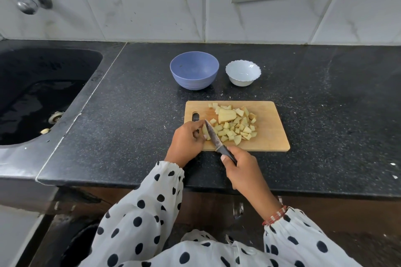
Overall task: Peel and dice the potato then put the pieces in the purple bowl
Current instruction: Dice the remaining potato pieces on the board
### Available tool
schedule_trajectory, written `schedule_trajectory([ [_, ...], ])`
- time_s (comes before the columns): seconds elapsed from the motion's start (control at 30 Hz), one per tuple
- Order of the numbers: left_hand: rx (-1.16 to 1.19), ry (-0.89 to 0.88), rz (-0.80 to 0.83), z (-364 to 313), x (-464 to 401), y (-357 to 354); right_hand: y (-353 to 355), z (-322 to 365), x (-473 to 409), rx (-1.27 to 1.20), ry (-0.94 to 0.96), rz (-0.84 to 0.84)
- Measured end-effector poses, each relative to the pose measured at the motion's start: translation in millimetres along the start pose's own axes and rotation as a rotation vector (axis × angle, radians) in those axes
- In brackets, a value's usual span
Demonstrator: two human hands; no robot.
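Black speckled counter [130, 115] carries my wooden board [269, 136], peeled potato mostly diced [235, 128]. My left hand [187, 140] pinches, I think, one remaining slice [205, 131]; right hand [243, 169] grips the black-handled knife [213, 138]. Far purple bowl [194, 70] holds no pieces yet.

Two bowls, one purple bowl [194, 70] and one white bowl [243, 72], one cutting board [272, 134], one knife [213, 136], one larger potato chunk [226, 115] among several dozen potato dice [236, 130].

White sleeves [138, 219] — black polka dots
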State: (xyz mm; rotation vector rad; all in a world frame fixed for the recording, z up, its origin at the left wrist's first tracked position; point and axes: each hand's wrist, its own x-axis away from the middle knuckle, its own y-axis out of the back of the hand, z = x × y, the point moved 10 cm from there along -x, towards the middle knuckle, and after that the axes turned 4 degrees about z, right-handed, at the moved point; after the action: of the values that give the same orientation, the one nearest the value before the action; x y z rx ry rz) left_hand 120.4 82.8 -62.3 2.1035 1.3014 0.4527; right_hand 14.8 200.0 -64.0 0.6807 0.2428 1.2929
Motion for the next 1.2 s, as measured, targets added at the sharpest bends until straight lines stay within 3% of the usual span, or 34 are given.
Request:
schedule_trajectory([
  [0.33, -0.123, -0.06, 0.087, -11, -2, -7, 12, 1, -3, -0.001, -0.011, -0.068],
  [0.57, -0.11, 0.001, 0.157, -4, -12, -9, 13, 10, -6, 0.092, 0.025, -0.079],
  [0.93, 0.009, 0.102, 0.105, 8, -14, -4, 13, 29, -12, 0.194, 0.109, -0.108],
  [1.2, 0.079, 0.114, 0.033, 12, -10, 1, 1, 36, -8, 0.441, 0.131, -0.125],
])
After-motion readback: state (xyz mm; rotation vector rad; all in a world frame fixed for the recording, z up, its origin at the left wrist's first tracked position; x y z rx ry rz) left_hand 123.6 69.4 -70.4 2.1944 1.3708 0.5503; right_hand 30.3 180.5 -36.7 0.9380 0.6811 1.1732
